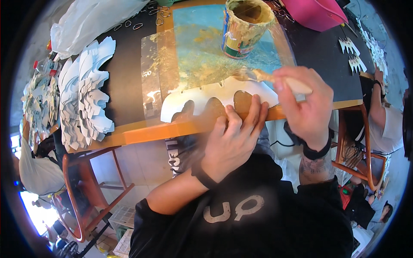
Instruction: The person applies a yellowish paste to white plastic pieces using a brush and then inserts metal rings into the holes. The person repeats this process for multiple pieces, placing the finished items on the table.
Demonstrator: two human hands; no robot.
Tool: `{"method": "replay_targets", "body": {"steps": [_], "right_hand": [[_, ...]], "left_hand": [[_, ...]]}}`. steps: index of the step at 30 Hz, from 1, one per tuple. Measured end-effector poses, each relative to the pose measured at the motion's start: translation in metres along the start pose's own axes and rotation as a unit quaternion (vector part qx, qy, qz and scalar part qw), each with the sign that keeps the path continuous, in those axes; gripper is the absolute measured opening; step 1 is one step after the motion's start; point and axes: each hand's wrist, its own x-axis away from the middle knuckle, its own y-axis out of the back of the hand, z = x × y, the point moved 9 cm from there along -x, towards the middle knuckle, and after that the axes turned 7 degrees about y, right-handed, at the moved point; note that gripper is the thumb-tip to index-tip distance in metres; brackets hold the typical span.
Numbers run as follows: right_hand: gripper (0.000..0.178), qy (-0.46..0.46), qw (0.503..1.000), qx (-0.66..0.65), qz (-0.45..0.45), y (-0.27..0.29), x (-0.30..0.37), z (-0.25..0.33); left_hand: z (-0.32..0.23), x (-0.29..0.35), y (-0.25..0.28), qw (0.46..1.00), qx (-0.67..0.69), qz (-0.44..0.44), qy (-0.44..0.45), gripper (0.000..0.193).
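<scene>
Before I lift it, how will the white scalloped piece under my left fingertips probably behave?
The white scalloped piece is probably light, since it looks sheet-thin. It may flex, as similar stacked pieces at left curve. Its narrow prongs could bend first, being divided by deep rounded cutouts.

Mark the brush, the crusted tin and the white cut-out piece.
Brush point(263, 76): head view, neck beside the bristles.
Crusted tin point(241, 38): head view, outer side wall.
White cut-out piece point(221, 91): head view, upper strip above the arches.

From the person's head, one fisheye view is looking steeply down, facing the table point(124, 77) on the far side and taking in the left hand point(232, 146), right hand point(309, 107) and black shirt point(284, 228) close below.
</scene>
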Motion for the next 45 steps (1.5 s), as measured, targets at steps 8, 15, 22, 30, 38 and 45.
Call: {"method": "replay_targets", "body": {"steps": [8,15,22,30,38,45], "right_hand": [[0.014,-0.011,1.0,0.009,0.002,0.005,0.003,-0.007],[0.014,-0.02,0.999,-0.016,-0.021,0.015,0.008,-0.005],[0.011,0.017,0.999,-0.03,0.029,0.015,0.006,0.006],[0.009,-0.035,0.994,-0.086,-0.049,0.021,0.013,-0.009],[0.014,-0.027,0.969,-0.08,-0.231,0.093,-0.015,-0.012],[0.015,0.014,0.988,-0.11,-0.109,0.056,-0.103,-0.003]], "left_hand": [[0.001,-0.001,-0.001,0.999,-0.003,0.038,0.029,0.06],[0.001,-0.001,0.0,0.999,-0.008,0.036,0.029,0.059],[0.0,0.0,0.0,0.999,-0.005,0.029,0.038,0.059],[-0.001,-0.001,0.001,0.999,-0.011,0.026,0.021,0.059],[-0.001,-0.003,0.003,0.999,-0.007,0.036,0.015,0.06],[0.001,-0.004,0.005,0.999,-0.017,0.027,0.017,0.06]]}}
